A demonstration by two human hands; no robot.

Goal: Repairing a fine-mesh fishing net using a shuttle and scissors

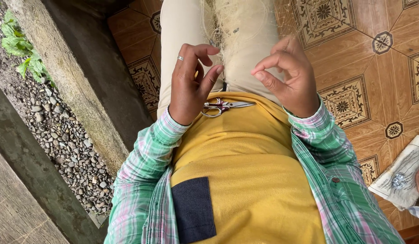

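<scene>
Both hands, the left hand (191, 83) and right hand (286, 77), were raised over the lap, fingertips pinching fine strands of the pale net (238, 27) draped across the thighs, apparently mid-mending, with small scissors (223, 107) resting on the yellow shirt (250, 171) for any trimming.

Yellow shirt (245, 167), green plaid overshirt (146, 180), brown patterned floor tiles (354, 63)

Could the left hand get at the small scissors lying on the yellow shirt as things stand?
Probably yes. The scissors lie bare on the yellow shirt just beside the left hand, with nothing over them. That hand's fingers are curled near the pale netting, so it might need to let go first.
</scene>
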